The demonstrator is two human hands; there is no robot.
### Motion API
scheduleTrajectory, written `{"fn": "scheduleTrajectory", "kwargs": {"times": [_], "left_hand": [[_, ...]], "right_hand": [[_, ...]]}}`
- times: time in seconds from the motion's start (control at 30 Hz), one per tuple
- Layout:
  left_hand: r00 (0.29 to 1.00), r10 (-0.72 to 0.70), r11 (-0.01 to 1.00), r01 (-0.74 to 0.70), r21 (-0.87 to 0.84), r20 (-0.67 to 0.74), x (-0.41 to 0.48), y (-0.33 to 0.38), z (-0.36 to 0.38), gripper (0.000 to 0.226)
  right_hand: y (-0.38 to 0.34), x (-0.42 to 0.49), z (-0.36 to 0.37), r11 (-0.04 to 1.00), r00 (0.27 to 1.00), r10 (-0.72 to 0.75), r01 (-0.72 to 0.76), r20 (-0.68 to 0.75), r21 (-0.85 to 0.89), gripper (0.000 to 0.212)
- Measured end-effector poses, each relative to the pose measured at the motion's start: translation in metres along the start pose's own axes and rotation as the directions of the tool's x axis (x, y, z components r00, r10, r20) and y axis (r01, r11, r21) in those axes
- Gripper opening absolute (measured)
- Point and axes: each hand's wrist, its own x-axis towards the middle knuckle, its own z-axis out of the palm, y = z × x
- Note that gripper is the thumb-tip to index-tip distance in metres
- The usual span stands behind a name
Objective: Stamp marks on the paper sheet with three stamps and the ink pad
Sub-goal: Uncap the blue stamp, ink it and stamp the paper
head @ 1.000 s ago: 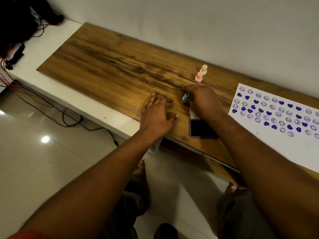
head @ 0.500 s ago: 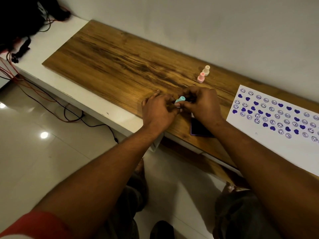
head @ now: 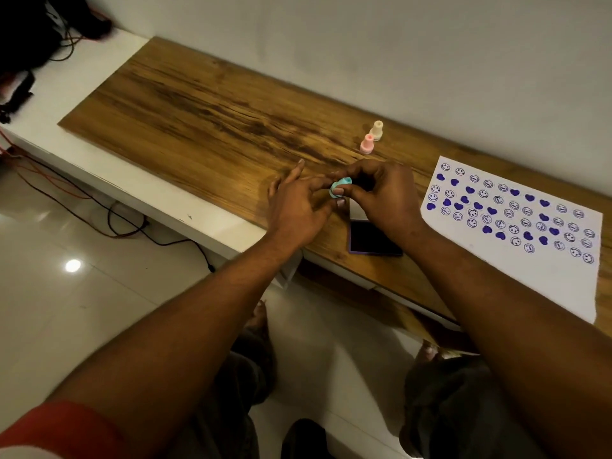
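Both hands meet above the wooden board (head: 205,104). My right hand (head: 384,197) pinches a small teal stamp (head: 339,187), held tilted, and the fingers of my left hand (head: 298,207) touch its end. Just below my right hand lies the open ink pad (head: 372,240), dark purple. A pink stamp (head: 367,144) and a cream stamp (head: 377,130) stand upright behind the hands. To the right lies the white paper sheet (head: 516,276), its upper part covered with several purple hearts and smiley marks.
A white wall runs close behind the board. The board rests on a white bench (head: 109,167) with its edge near my knees. Black gear and red and black cables (head: 43,38) lie at the far left. Glossy floor tiles (head: 66,293) are below.
My right hand lifted the teal stamp off the board. My left hand rose from lying flat on the wood and came to the stamp's end.
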Motion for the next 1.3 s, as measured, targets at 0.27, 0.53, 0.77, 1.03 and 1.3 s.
{"fn": "scheduleTrajectory", "kwargs": {"times": [0.27,0.53,0.77,1.03,1.3], "left_hand": [[0.999,-0.044,0.996,0.042,0.080,0.032,0.000,-0.006,0.008,0.044],[0.997,0.000,0.992,-0.009,0.122,0.073,-0.009,-0.017,0.018,0.043],[0.997,-0.014,0.994,0.006,0.110,0.072,-0.005,-0.015,0.021,0.045],[0.995,-0.024,0.995,0.014,0.104,0.095,-0.003,-0.015,0.019,0.050],[0.992,-0.052,0.992,0.038,0.120,0.114,-0.003,-0.007,0.014,0.062]], "right_hand": [[0.018,-0.008,-0.040,0.995,0.996,0.085,-0.084,0.031,-0.058,0.032],[0.030,-0.049,-0.046,0.981,0.989,0.001,0.027,0.150,-0.190,0.032],[0.035,-0.059,-0.038,0.928,0.979,-0.105,0.159,0.174,-0.337,0.021],[0.037,-0.058,-0.035,0.913,0.971,-0.151,0.209,0.184,-0.350,0.018],[0.040,-0.067,-0.030,0.927,0.976,-0.143,0.189,0.161,-0.324,0.018]]}}
